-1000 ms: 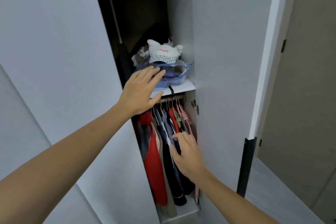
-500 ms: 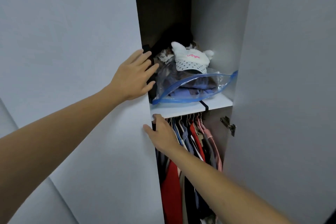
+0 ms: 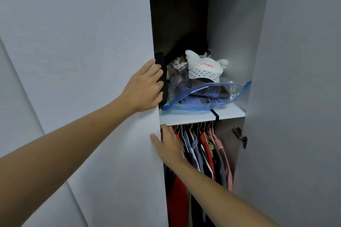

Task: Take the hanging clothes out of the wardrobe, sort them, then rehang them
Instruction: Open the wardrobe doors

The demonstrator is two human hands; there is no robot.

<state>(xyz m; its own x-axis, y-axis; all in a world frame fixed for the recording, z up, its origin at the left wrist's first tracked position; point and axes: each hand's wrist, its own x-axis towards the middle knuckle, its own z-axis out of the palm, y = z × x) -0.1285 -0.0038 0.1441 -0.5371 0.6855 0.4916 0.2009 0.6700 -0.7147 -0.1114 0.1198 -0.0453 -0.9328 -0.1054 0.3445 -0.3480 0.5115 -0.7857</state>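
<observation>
**Both hands at the left door edge of the open wardrobe**

The left hand [image 3: 143, 88] lies against the front edge of the pale grey left wardrobe door [image 3: 92, 61], level with the upper compartment; its fingers are nearly straight and close together, their tips reaching past the edge toward a black strap-like item [image 3: 162, 77] just inside. It grips nothing that can be seen.

The right hand [image 3: 168, 144] is lower, just under the white wardrobe shelf [image 3: 193, 117]. Its thumb lies on the front of the same door edge while the fingers reach behind it; whether they curl round the edge or touch the nearest garment cannot be told.

The hanging clothes [image 3: 201, 151] are inside the wardrobe, on hangers packed closely below the shelf: red, blue, dark and pink garments side by side, with a long red garment [image 3: 177, 201] lowest at the left.

On the shelf rests a clear plastic storage bag with a blue zip edge [image 3: 208, 96], stuffed with folded fabric. A white cap with soft ears and pink lettering [image 3: 204, 69] sits on top of it. The pale grey right wardrobe door [image 3: 295, 97] stands open, with metal hinges [image 3: 240, 137] on its inner side.
</observation>
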